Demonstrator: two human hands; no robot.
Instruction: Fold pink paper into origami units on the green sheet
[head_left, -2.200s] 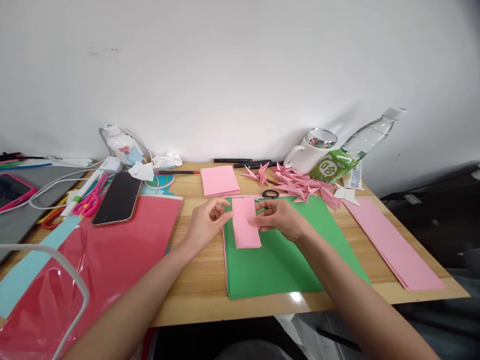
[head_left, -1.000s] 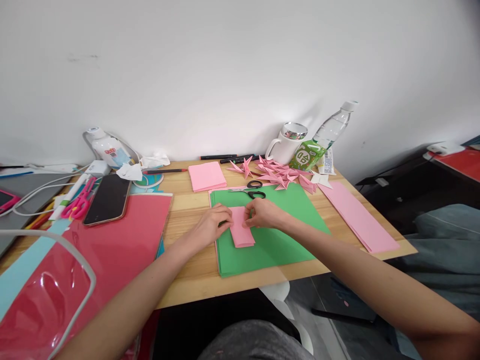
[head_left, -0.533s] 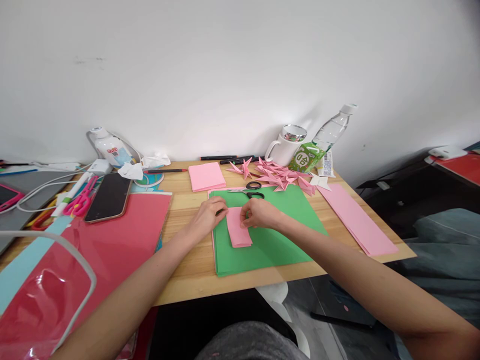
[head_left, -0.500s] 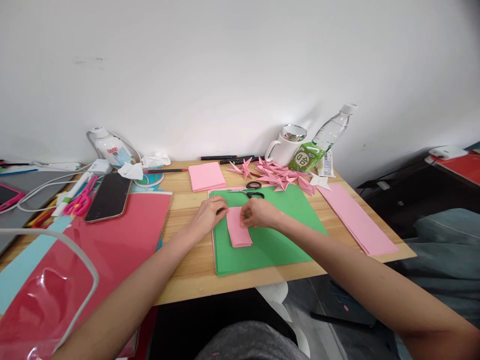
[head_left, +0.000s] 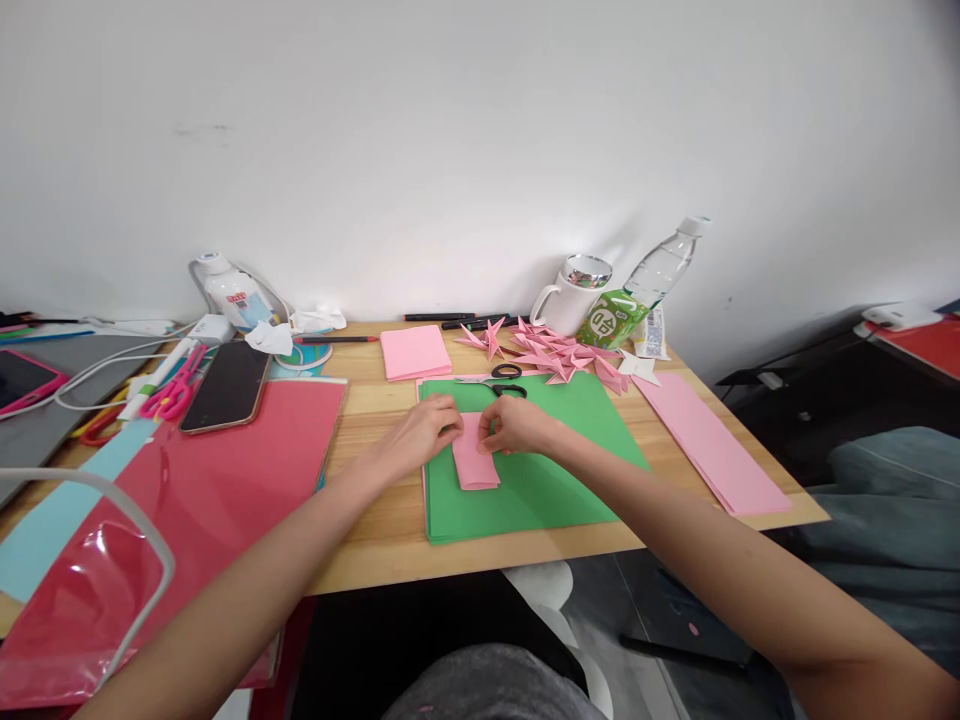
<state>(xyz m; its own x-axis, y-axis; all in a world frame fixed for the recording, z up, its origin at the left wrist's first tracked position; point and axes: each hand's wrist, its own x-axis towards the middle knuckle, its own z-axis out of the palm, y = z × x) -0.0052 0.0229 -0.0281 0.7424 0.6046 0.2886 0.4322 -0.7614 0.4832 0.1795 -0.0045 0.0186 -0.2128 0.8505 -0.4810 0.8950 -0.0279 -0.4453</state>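
Observation:
A folded piece of pink paper [head_left: 474, 464] lies on a stack of green paper [head_left: 555, 490], its open edges toward me. My left hand [head_left: 435, 432] pinches its left side near the top. On the opposite side, my right hand [head_left: 514, 425] holds the right edge between thumb and fingers. Just beyond my hands rest black-handled scissors [head_left: 510, 390], partly over the green stack. A heap of folded pink paper stars [head_left: 562, 354] sits behind them to the right, and a pile of square pink sheets [head_left: 416, 352] to the left.
Long pink strips [head_left: 712, 445] lie on the right of the table. A white mug [head_left: 571, 300], a green box [head_left: 611, 318] and a clear bottle [head_left: 666, 262] stand by the wall. Leftward are a phone [head_left: 226, 387], pink scissors [head_left: 176, 390] and a red folder [head_left: 247, 470].
The view has shifted slightly. Both hands stay at the folded pink paper's two sides, with the left fingers slightly closer in over its top left.

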